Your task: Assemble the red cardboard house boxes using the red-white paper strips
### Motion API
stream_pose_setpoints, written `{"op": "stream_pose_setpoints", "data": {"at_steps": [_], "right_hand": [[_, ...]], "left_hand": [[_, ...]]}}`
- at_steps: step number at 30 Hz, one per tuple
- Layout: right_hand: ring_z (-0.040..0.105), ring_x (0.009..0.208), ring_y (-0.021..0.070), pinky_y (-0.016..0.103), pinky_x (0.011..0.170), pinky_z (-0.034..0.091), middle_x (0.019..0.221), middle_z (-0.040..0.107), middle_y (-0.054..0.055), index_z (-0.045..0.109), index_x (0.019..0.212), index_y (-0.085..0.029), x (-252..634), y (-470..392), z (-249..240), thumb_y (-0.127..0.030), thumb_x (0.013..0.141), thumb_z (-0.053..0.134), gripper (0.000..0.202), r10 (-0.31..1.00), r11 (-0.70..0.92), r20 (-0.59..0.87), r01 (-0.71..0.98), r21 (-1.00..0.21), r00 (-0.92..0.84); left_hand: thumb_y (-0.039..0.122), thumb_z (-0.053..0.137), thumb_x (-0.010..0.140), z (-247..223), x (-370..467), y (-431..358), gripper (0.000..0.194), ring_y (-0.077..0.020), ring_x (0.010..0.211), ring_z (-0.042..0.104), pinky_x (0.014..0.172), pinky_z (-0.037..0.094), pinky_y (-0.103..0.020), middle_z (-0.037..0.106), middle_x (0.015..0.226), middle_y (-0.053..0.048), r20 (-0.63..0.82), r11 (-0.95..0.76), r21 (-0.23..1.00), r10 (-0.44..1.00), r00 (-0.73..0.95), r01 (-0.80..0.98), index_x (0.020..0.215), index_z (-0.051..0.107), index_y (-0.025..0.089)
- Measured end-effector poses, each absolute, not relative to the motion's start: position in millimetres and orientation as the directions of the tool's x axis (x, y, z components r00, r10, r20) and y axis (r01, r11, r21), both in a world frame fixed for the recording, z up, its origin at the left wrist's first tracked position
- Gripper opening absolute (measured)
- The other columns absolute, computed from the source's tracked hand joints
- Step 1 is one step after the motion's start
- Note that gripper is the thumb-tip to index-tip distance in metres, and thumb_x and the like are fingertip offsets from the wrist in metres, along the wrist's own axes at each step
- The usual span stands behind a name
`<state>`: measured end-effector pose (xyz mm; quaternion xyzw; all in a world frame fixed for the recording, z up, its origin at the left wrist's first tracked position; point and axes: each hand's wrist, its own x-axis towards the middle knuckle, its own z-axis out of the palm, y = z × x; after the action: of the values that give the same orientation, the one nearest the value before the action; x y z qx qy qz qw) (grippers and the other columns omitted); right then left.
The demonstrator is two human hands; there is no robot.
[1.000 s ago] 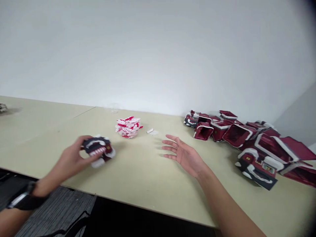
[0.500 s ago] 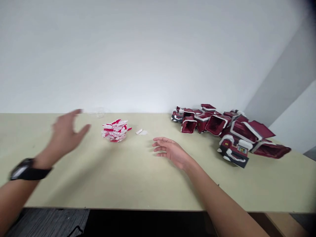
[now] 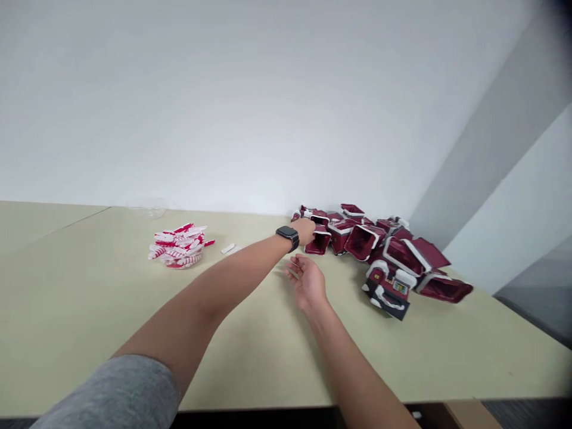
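My left hand, with a black watch on its wrist, reaches across to the near left end of a pile of maroon suitcase-shaped boxes. It is right at an open-topped box; its fingers are mostly hidden, so I cannot tell whether it grips one. Just in front of it, my right hand hovers over the table with palm turned inward, fingers loosely bent and apart, holding nothing. Another maroon box, with a white handle and dark base, lies tilted at the pile's near side.
A heap of red-and-white striped pieces sits left on the pale table. Between heap and pile lies a small white strip. Clear plastic lies near the wall. Table edges run along the front and right.
My left hand has swung from the left side across to the maroon pile. My right hand stays open, its fingers now pointing more upward. The view has turned to the right.
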<state>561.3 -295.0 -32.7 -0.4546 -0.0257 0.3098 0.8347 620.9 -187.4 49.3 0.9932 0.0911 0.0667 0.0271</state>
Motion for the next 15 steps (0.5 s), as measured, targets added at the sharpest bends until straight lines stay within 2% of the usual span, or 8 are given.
{"op": "stream_pose_setpoints", "data": {"at_steps": [4, 7, 10, 12, 15], "right_hand": [[0.063, 0.077, 0.0166, 0.03, 0.066, 0.057, 0.088, 0.066, 0.002, 0.061, 0.086, -0.022, 569, -293, -38, -0.022, 0.074, 0.061, 0.012, 0.457, 0.47, -0.277, -0.494, -0.732, 0.845], [0.063, 0.08, 0.018, 0.033, 0.071, 0.058, 0.087, 0.064, 0.002, 0.056, 0.084, -0.025, 575, -295, -37, -0.029, 0.076, 0.059, 0.01, 0.39, 0.524, -0.323, -0.496, -0.693, 0.862], [0.064, 0.088, 0.0196, 0.035, 0.079, 0.058, 0.09, 0.063, 0.003, 0.054, 0.09, -0.027, 576, -302, -28, -0.046, 0.084, 0.052, 0.019, 0.382, 0.569, -0.349, -0.515, -0.641, 0.856], [0.065, 0.097, 0.021, 0.037, 0.083, 0.058, 0.097, 0.066, 0.004, 0.058, 0.099, -0.028, 571, -307, -18, -0.057, 0.085, 0.053, 0.032, 0.45, 0.575, -0.314, -0.54, -0.615, 0.836], [0.065, 0.107, 0.0248, 0.039, 0.086, 0.057, 0.114, 0.069, 0.005, 0.066, 0.112, -0.027, 553, -311, -5, -0.059, 0.079, 0.069, 0.046, 0.72, 0.47, -0.081, -0.571, -0.673, 0.689]], "left_hand": [[0.02, 0.052, 0.094, 44, 615, -183, 0.024, -0.0264, 0.106, 0.07, 0.094, 0.053, -0.033, 0.075, 0.105, -0.019, 0.17, -0.992, 0.019, 0.129, 0.977, 0.127, 0.097, 0.073, 0.009], [0.017, 0.044, 0.096, 51, 585, -177, 0.029, -0.0252, 0.102, 0.07, 0.091, 0.053, -0.034, 0.074, 0.106, -0.017, 0.217, -0.995, -0.017, 0.093, 0.972, 0.099, 0.104, 0.071, 0.011], [0.019, 0.038, 0.1, 58, 535, -173, 0.032, -0.0239, 0.101, 0.069, 0.088, 0.052, -0.034, 0.073, 0.107, -0.015, 0.292, -0.995, -0.068, 0.054, 0.955, 0.077, 0.116, 0.065, 0.014], [0.024, 0.038, 0.102, 59, 495, -175, 0.03, -0.0223, 0.099, 0.068, 0.086, 0.052, -0.032, 0.072, 0.105, -0.012, 0.352, -0.993, -0.106, 0.009, 0.936, 0.05, 0.118, 0.063, 0.016], [0.025, 0.037, 0.104, 54, 434, -184, 0.028, -0.0206, 0.096, 0.066, 0.085, 0.051, -0.031, 0.071, 0.099, -0.01, 0.39, -0.986, -0.164, -0.08, 0.917, -0.016, 0.111, 0.063, 0.016]]}}
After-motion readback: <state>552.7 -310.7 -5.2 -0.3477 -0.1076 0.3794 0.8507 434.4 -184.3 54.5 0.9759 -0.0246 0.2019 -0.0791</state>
